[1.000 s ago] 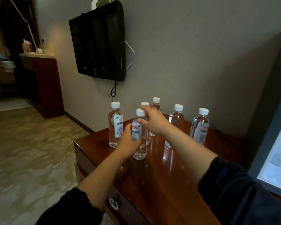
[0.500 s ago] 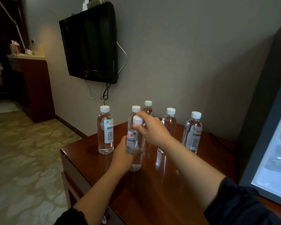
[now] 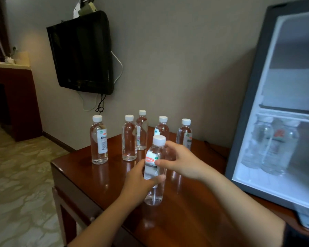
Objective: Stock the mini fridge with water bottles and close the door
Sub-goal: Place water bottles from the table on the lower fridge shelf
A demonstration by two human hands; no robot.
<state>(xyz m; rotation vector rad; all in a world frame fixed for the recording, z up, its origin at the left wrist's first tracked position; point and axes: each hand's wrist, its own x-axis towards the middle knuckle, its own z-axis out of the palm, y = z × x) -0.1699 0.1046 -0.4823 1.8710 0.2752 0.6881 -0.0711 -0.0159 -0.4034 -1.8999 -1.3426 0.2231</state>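
My left hand (image 3: 138, 182) grips a clear water bottle (image 3: 154, 171) with a white cap around its lower label, lifted just above the wooden table (image 3: 168, 220). My right hand (image 3: 183, 160) holds the same bottle near its shoulder from the right. Several more bottles (image 3: 129, 138) stand upright behind it near the wall. At the right, the mini fridge (image 3: 278, 111) stands on the table with its inside showing; two bottles (image 3: 271, 148) stand on its lower shelf. The fridge door is out of view.
A black TV (image 3: 82, 54) hangs on the wall above the table, with cables (image 3: 101, 104) dangling below it. A dark wooden counter (image 3: 16, 97) stands at the far left. The table's front-left edge (image 3: 75, 186) drops to a patterned floor (image 3: 20, 184).
Both hands have pulled the bottle away from the group, toward me and to the right. My view has turned right, showing more of the fridge's inside.
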